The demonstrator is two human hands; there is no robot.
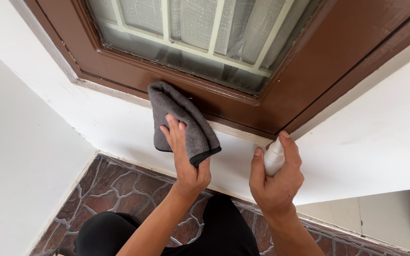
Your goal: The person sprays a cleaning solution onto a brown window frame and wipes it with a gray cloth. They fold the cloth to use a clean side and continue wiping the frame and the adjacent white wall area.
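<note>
Wall (357, 142): white, runs under the window; one low sill ledge below the frame.
Window frame (134, 71): one, brown wood, glossy; pale bars and mesh behind the glass (191, 28).
Floor (119, 189): dark stone-pattern tiles with pale joints, seen below the ledge.
Legs: dark trousers at bottom edge, the person's own.
Cloth (181, 118): one, grey, folded double; draped over the frame's lower rail and the ledge edge, hanging down the wall.
Cloth handling: looks soft, light and limp, with a grippy nap; likely bunches if pushed by one corner. Best held flat under the palm, or pinched at the folded lower edge.
Left hand (186, 161): fingers close together and flat on the cloth's front, thumb tucked under its lower fold; pressing it against the wall just below the rail.
Spray bottle (274, 159): one, small, white, mostly hidden in the fist. Likely light, rigid and smooth plastic, slippery if wet; take round the body.
Right hand (278, 178): fingers wrapped tight round the bottle, forefinger up at the top, near the frame's lower right corner.
Count: two hands, one cloth, one bottle, one window.
</note>
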